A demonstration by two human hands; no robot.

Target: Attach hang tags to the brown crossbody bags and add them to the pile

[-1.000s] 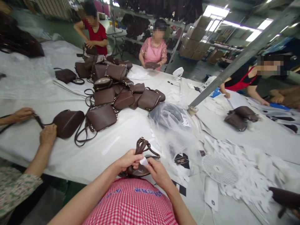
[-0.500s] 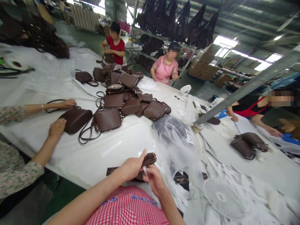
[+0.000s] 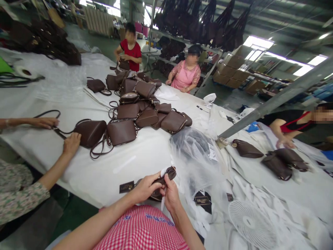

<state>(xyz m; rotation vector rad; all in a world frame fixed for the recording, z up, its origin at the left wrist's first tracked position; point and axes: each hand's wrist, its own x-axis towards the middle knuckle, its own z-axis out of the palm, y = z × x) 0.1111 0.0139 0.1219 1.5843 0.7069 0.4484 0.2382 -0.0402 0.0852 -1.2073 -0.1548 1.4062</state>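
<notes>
A folded dark brown strap [image 3: 170, 172] with a gold-coloured clasp is held between my two hands, near the table's front edge. My left hand [image 3: 146, 187] is closed on its left part. From the right, my right hand [image 3: 171, 193] pinches the same strap, thumb on top. A white strip [image 3: 163, 202] hangs between the hands, and more white shows beside the strap. Under my hands lies a brown bag [image 3: 155, 195], mostly hidden by them. A dark label [image 3: 126, 187] with lettering lies left of my left hand.
Brown bags [image 3: 145, 118] are piled mid-table. Clear plastic [image 3: 192, 149] covers something dark to my right. A white fan [image 3: 252, 222] and white strips are at the lower right. A co-worker's hands handle a bag [image 3: 93, 133] at left. A metal post [image 3: 267, 100] rises at right.
White material now wraps over the strap as my hands shift on it. The left co-worker's hand has pulled a strap leftward. A bag now shows beside the post, and the right co-worker's hands have moved together.
</notes>
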